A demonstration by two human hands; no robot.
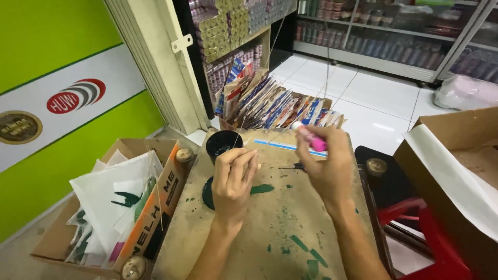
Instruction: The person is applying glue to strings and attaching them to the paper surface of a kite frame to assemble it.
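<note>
My left hand (234, 179) is closed over a brown paper-covered board (270, 228) stained with green paint, its fingers pinched on something thin that I cannot make out. My right hand (328, 166) holds a pink and white marker-like stick (309, 137) raised above the board. A small black pot (224, 143) with dark liquid stands just beyond my left hand. A thin string runs up from near the hands.
A cardboard box (155, 207) of white sheets sits at the left. Colourful packets (275, 109) fill a box behind the board. At the right are a large cardboard box (456, 166) with white paper and a red stool (430, 238). Shelves line the back.
</note>
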